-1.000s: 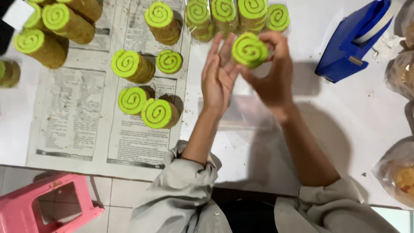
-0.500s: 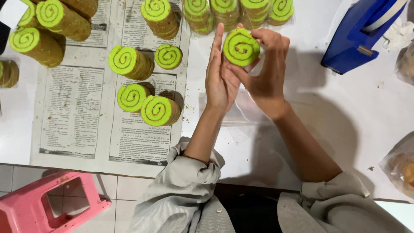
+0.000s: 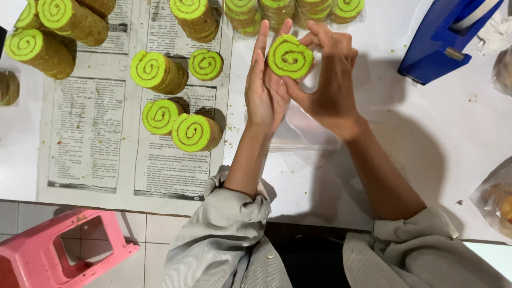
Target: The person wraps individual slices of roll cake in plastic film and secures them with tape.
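My right hand [image 3: 329,85] grips a round green cookie [image 3: 289,56] with a brown spiral, held up over the white table. My left hand [image 3: 265,85] is flat and upright with its palm pressed against the cookie's left side. Under both hands lies a clear plastic bag [image 3: 306,136]. More green spiral cookies lie to the left on newspaper [image 3: 101,144]: a stack [image 3: 158,70], a single one [image 3: 206,64], and two short stacks [image 3: 196,133] nearer me.
Long cookie rolls [image 3: 40,50] lie at the far left, and more stacks [image 3: 277,10] line the far edge. A blue tape dispenser [image 3: 445,40] stands at the upper right. Bagged cookies [image 3: 498,197] sit at the right edge. A pink stool [image 3: 64,253] stands on the floor.
Both hands have stayed together around the cookie and drifted slightly left and toward the far edge. The cookies on the newspaper have not moved.
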